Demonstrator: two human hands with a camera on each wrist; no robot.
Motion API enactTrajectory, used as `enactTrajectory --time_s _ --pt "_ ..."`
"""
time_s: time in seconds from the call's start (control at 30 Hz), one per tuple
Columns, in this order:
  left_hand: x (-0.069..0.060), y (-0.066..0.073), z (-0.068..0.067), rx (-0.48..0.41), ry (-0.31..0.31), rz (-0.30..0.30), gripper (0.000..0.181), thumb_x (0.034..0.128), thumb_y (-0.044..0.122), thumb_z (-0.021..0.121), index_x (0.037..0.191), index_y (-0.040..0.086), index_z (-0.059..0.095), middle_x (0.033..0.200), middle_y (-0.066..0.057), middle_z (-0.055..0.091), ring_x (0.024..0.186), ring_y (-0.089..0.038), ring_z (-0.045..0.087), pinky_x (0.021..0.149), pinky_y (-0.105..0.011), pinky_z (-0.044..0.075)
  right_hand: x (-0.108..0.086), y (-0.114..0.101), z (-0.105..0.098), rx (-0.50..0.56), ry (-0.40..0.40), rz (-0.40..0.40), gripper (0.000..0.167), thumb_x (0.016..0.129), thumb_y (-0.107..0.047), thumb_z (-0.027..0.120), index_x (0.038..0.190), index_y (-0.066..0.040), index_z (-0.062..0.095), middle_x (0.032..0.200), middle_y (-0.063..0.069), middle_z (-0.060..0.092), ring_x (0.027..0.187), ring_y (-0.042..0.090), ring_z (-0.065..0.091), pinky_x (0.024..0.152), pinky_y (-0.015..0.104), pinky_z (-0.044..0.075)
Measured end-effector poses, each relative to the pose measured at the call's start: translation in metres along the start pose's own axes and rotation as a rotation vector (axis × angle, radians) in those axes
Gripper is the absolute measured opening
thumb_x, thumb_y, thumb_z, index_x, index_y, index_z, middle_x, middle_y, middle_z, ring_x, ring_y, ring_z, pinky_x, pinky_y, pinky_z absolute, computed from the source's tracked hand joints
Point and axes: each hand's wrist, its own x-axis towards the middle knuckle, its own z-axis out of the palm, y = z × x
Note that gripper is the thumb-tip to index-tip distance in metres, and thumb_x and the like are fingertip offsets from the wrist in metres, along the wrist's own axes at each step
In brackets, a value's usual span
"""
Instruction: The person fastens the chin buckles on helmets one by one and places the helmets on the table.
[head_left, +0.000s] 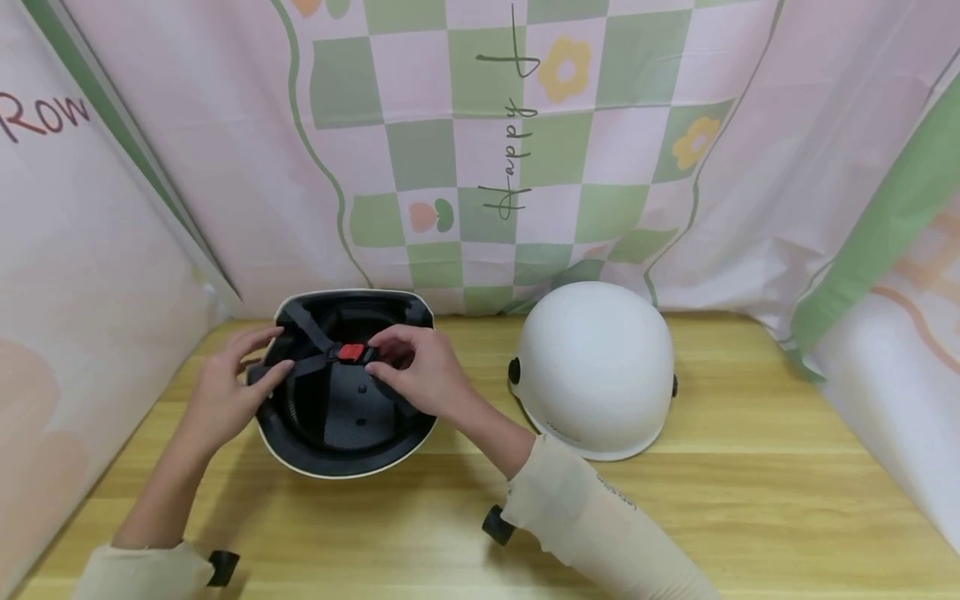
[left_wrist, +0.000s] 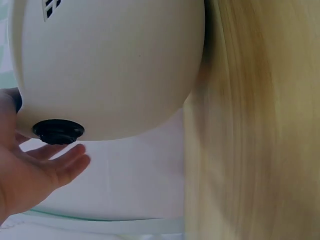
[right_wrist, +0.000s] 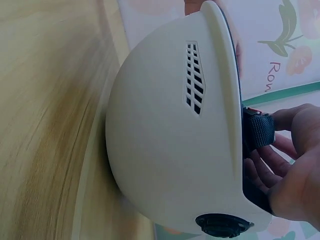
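Note:
An upturned white helmet (head_left: 347,467) lies on its crown at the left of the table, its black lined inside facing up. Across its opening run dark chin straps (head_left: 307,365) joined at a red buckle (head_left: 350,353). My right hand (head_left: 420,367) pinches the strap end just right of the buckle between thumb and fingers. At the left rim, my left hand (head_left: 228,387) holds the helmet, thumb over the inside by the strap. In the left wrist view, its other fingers (left_wrist: 70,165) curve loosely near a black side knob (left_wrist: 58,131).
A second white helmet (head_left: 596,367) sits crown up to the right, by my right forearm. Behind the wooden table (head_left: 720,517) hangs a green and white checked cloth (head_left: 487,150). More pale cloth (head_left: 90,250) closes the left side.

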Motion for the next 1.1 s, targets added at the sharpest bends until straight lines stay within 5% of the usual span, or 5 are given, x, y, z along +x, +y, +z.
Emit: enactTrajectory --time_s 0.17,0.37,0.6,0.83,1.1 --pt "0.001 0.000 -0.002 -0.042 -0.066 -0.134 0.052 0.0988 0.017 0.072 0.144 -0.002 0.056 0.144 -0.033 0.054 0.122 -0.052 0.060 0.095 -0.066 0.050 -0.001 0.003 -0.002 -0.005 0.014 -0.039 0.020 0.092 -0.005 0.078 0.112 -0.002 0.074 0.103 0.011 0.076 0.092 0.018 0.070 0.077 0.028 0.058" --pt "0.001 -0.004 -0.001 -0.076 -0.073 -0.138 0.052 0.0992 0.015 0.072 0.145 -0.002 0.055 0.145 -0.032 0.054 0.122 -0.052 0.060 0.092 -0.038 0.057 -0.003 0.008 -0.014 -0.043 0.068 -0.068 0.023 0.092 -0.003 0.077 0.115 -0.001 0.073 0.110 0.015 0.073 0.103 0.031 0.068 0.087 0.048 0.056" --pt "0.000 -0.008 -0.002 -0.094 -0.087 -0.167 0.052 0.0995 0.017 0.072 0.146 -0.001 0.055 0.148 -0.030 0.051 0.125 -0.051 0.058 0.078 -0.003 0.041 -0.005 0.018 -0.040 -0.180 0.059 -0.031 0.042 0.091 -0.007 0.078 0.132 -0.004 0.069 0.134 0.015 0.064 0.125 0.032 0.059 0.097 0.048 0.054" --pt "0.001 -0.015 -0.001 -0.091 -0.097 -0.182 0.053 0.0993 0.018 0.072 0.146 -0.001 0.055 0.147 -0.031 0.052 0.126 -0.052 0.057 0.072 -0.002 0.041 -0.007 0.029 -0.054 -0.119 -0.205 0.090 0.085 0.092 -0.014 0.077 0.163 -0.010 0.030 0.162 0.017 0.036 0.136 0.040 0.051 0.099 0.048 0.055" --pt "0.003 -0.020 0.000 -0.132 -0.126 -0.211 0.057 0.1007 0.020 0.070 0.150 -0.001 0.051 0.150 -0.031 0.049 0.130 -0.050 0.054 0.075 -0.002 0.041 -0.004 0.031 -0.063 -0.003 -0.335 0.061 0.106 0.091 -0.005 0.077 0.168 -0.018 0.006 0.166 0.019 0.024 0.133 0.042 0.051 0.096 0.055 0.056"
